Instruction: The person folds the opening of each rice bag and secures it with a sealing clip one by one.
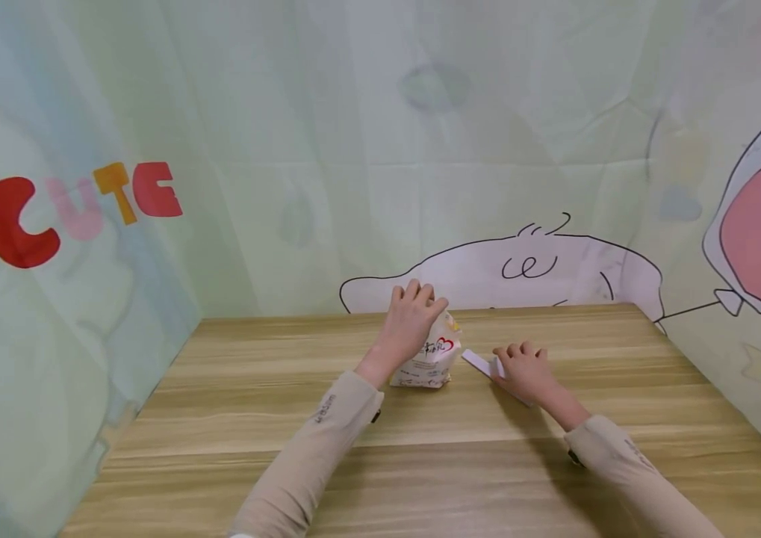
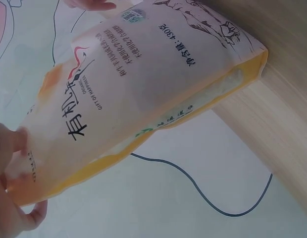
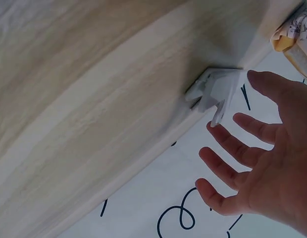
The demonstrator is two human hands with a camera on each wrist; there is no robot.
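Observation:
My left hand grips the top of a pale paper-like food bag, which stands on the wooden table. Close up in the left wrist view, the bag shows printed Chinese text and yellow-orange edges, and fingers pinch its top end. To the bag's right lies a long, narrow white plastic piece with a raised part. My right hand is over its near end. In the right wrist view the fingers are spread and loosely bent, thumb and fingertips right at the edges of the white piece.
The wood-grain table ends at a hanging printed curtain along the back and sides. Red, pink and orange letters and cartoon drawings decorate it.

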